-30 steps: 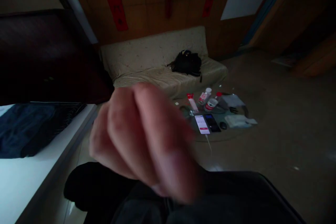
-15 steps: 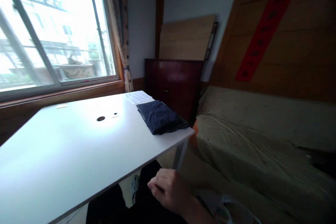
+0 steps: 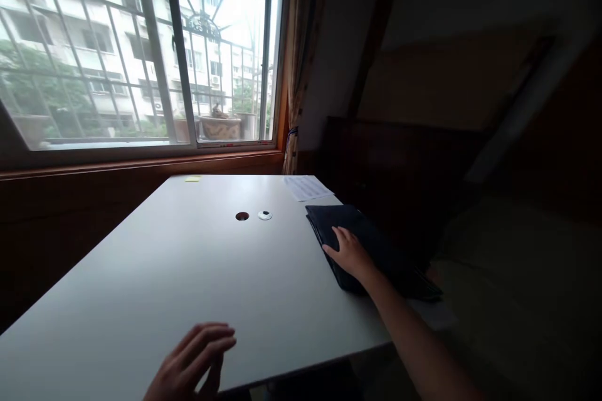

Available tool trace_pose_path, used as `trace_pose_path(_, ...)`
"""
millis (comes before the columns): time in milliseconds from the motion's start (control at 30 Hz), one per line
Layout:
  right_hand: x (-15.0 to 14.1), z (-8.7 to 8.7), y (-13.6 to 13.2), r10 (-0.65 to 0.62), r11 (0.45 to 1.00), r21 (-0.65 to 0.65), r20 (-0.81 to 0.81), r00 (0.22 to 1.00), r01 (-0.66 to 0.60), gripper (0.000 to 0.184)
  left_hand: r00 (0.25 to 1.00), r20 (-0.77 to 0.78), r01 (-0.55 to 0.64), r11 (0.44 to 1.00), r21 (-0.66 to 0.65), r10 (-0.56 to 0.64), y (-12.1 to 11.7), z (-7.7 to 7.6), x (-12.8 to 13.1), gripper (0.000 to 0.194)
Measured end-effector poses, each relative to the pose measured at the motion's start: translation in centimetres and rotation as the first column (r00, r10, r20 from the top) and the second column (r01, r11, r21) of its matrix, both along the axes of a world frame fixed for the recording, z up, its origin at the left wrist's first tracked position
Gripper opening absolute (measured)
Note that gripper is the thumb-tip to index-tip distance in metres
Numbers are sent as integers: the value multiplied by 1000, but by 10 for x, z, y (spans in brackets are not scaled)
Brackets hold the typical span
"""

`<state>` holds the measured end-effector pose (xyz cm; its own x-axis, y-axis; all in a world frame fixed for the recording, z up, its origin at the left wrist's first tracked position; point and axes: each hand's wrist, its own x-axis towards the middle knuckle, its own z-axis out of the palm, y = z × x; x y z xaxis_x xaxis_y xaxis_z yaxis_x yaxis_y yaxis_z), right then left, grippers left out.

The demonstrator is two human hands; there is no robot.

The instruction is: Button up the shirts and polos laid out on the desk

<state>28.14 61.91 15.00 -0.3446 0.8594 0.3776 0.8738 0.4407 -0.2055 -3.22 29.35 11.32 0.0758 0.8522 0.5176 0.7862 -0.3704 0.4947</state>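
Note:
A folded dark navy cloth (image 3: 379,241), fringed along one side in the earlier view, lies at the right edge of the white table (image 3: 197,263). My right hand (image 3: 350,254) is over its left part, fingers forward and thumb apart; they seem to rest on the fabric without gripping it. Low in the view, my left hand (image 3: 192,360) is above the table's near edge. Its fingers are loosely bent and hold nothing.
Past the cloth lies a printed sheet of paper (image 3: 308,188). A round hole (image 3: 242,216) in the tabletop has a white cover disc (image 3: 264,215) beside it. A yellow sticky note (image 3: 192,179) is at the far edge, below the window (image 3: 221,75).
My right hand has risen from my lap and reached forward onto the cloth. The left hand has come into view. My view has swung left toward the window.

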Motion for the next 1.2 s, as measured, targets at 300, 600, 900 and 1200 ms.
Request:
trace_pose_path(300,-20,-40,65,-48,999,-20,37,998,48,65,994,77,-75,994,-78,81,152,-4,-55,33)
trace_pose_path(600,-20,-45,65,-5,999,42,27,1000,4,54,982,161,-69,978,-197,102,146,-17,-74,32)
trace_pose_path(900,-18,-42,59,-4,1000,28,-128,992,8,51,976,165,-117,981,-155,142,143,-8,-65,28)
trace_pose_path(1200,-3,-1,51,-73,997,-20,-288,955,70,53,972,107,-200,976,-83,208,139,-4,-63,27)
